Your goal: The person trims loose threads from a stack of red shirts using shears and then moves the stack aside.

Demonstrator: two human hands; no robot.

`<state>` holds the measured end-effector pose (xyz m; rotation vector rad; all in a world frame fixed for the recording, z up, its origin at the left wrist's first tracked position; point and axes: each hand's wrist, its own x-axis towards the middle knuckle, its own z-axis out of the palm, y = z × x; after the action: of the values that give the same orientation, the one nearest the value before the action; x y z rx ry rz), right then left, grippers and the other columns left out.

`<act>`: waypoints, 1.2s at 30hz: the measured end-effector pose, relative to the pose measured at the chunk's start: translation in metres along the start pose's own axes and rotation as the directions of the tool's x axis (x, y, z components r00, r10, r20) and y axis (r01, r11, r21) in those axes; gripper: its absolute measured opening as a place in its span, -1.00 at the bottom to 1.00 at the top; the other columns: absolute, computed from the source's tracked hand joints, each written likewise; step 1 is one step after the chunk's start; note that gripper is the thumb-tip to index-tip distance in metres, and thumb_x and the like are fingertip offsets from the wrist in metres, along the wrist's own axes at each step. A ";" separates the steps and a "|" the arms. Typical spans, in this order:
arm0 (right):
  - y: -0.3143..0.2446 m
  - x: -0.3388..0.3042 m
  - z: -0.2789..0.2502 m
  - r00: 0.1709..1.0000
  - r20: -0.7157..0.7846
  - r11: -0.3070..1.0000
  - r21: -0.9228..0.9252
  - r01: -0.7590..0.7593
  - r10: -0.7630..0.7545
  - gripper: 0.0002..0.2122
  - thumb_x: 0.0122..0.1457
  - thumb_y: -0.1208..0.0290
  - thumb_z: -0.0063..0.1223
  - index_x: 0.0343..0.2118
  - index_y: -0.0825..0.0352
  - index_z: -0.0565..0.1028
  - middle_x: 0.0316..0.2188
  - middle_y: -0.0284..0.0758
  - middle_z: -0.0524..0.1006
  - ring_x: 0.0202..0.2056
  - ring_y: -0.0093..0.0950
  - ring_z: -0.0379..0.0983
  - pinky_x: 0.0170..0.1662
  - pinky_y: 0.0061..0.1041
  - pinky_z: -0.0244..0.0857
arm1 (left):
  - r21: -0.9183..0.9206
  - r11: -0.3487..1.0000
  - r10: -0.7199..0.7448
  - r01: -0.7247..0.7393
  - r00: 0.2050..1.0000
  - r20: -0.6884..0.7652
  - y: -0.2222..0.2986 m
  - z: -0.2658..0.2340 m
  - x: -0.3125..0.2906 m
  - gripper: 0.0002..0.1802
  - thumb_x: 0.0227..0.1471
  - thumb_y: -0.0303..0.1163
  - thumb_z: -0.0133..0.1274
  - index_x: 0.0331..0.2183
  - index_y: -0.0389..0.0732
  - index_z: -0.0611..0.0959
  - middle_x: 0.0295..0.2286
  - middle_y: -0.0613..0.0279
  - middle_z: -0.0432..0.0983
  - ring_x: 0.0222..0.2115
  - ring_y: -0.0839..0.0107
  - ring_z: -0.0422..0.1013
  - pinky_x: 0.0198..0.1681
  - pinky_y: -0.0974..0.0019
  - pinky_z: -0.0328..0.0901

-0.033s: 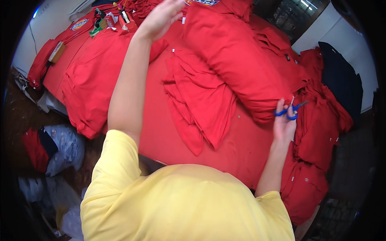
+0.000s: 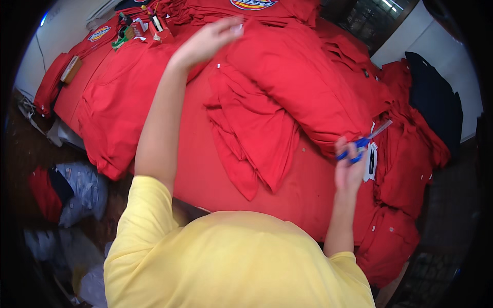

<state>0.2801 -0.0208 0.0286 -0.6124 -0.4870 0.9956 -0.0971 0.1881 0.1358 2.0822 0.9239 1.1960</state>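
My left hand point(image 2: 205, 45) reaches far across the table with its fingers stretched out. Its fingertips are at a small white tag point(image 2: 237, 29) by the far end of a long, bunched red garment point(image 2: 292, 66); whether they touch it, I cannot tell. At the garment's near end, my right hand point(image 2: 349, 172) holds blue-handled scissors point(image 2: 360, 145), fingers in the loops, the blades pointing away to the right. A white paper tag point(image 2: 371, 163) with a dark mark hangs beside that hand. Another crumpled red garment point(image 2: 257, 123) lies to the left of the long one.
Red cloth covers the table point(image 2: 287, 200). More red garments point(image 2: 123, 102) lie on the left, with piles point(image 2: 405, 169) at the right edge beside dark navy cloth point(image 2: 434, 97). Small tools in a red holder point(image 2: 160, 33) and a brush point(image 2: 72, 69) stand far left. Plastic bags point(image 2: 84, 190) sit below, left.
My left hand has come down and right to the small white tag. The right hand has drawn slightly left and nearer with the scissors, uncovering the white paper tag.
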 end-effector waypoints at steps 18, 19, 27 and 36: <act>0.080 -0.121 0.005 0.828 0.127 0.582 -0.768 -0.267 0.547 -0.39 -0.01 0.73 0.06 0.13 0.33 0.11 -0.32 -0.39 0.31 -0.30 -0.64 0.32 -0.22 -0.68 0.27 | 0.243 0.789 -0.215 0.564 0.625 -0.750 -0.131 0.039 -0.119 -0.58 0.08 -0.08 0.01 -0.44 -0.30 0.57 -0.63 0.00 0.46 -0.58 0.19 0.40 -0.41 0.18 0.29; 0.083 -0.121 0.001 0.813 0.137 0.556 -0.791 -0.255 0.566 -0.40 0.01 0.73 0.03 0.13 0.33 0.10 -0.31 -0.38 0.32 -0.28 -0.62 0.34 -0.20 -0.65 0.29 | 0.321 0.740 -0.199 0.591 0.649 -0.734 -0.146 0.038 -0.122 -0.57 0.07 -0.05 0.00 -0.43 -0.29 0.58 -0.61 -0.03 0.47 -0.53 0.13 0.45 -0.36 0.15 0.31; 0.089 -0.127 0.010 0.839 0.170 0.341 -0.940 -0.019 0.516 -0.45 0.05 0.77 -0.13 0.15 0.36 0.12 -0.29 -0.36 0.31 -0.31 -0.63 0.39 -0.23 -0.66 0.32 | 0.489 0.679 -0.256 0.548 0.801 -0.541 -0.098 0.035 -0.140 -0.58 0.08 -0.02 -0.04 -0.41 -0.24 0.53 -0.51 -0.03 0.49 -0.45 -0.05 0.42 -0.37 0.00 0.28; 0.077 -0.119 -0.002 0.840 0.100 0.621 -0.721 -0.308 0.533 -0.52 0.11 0.73 -0.21 0.14 0.37 0.15 -0.29 -0.28 0.35 -0.39 -0.53 0.46 -0.29 -0.57 0.41 | 0.300 0.795 -0.501 0.527 0.850 -0.165 0.012 0.141 -0.219 -0.58 0.05 -0.11 0.03 -0.55 -0.32 0.53 -0.66 -0.01 0.41 -0.59 0.09 0.40 -0.49 0.20 0.26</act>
<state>0.1787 -0.0946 -0.0360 -1.3027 -1.0510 1.3872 -0.0490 -0.0095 -0.0275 1.8375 1.7048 0.8688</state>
